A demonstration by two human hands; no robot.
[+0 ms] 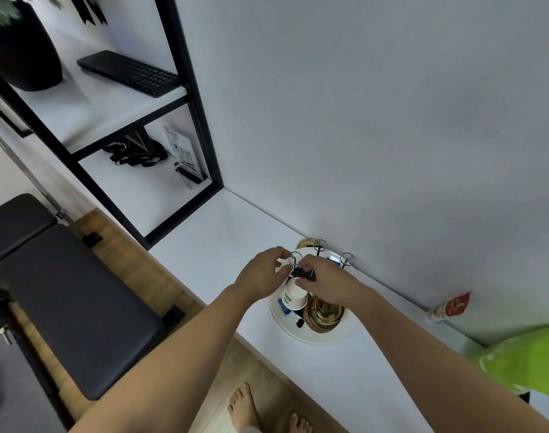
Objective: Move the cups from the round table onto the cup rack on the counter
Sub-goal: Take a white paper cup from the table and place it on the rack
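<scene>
White and matte, the counter runs along a plain pale wall, with wood-grain floor below its near edge and a dark padded bench at the left. On the counter, close to the wall, sits the cup rack: a round white tray with thin metal wire posts that end in small loops, three of them standing free on its far side. A white paper cup with green print hangs upside down on one post at the near left of the rack, and a shiny gold, ribbed metal cup sits inverted just to its right. Another gold rim shows at the far edge of the tray.

Both hands meet over the rack. The left hand has its fingers curled, thumb and fingertips pinching toward a wire loop. The right hand is curled over a small black cup, holding it just above the paper cup; whether the black cup is already on a post cannot be told.

At the far left a black metal shelf frame with white boards carries a black keyboard, a dark plant pot and a QR-code card. A red-and-white packet and something bright green lie at the right, beside the wall
</scene>
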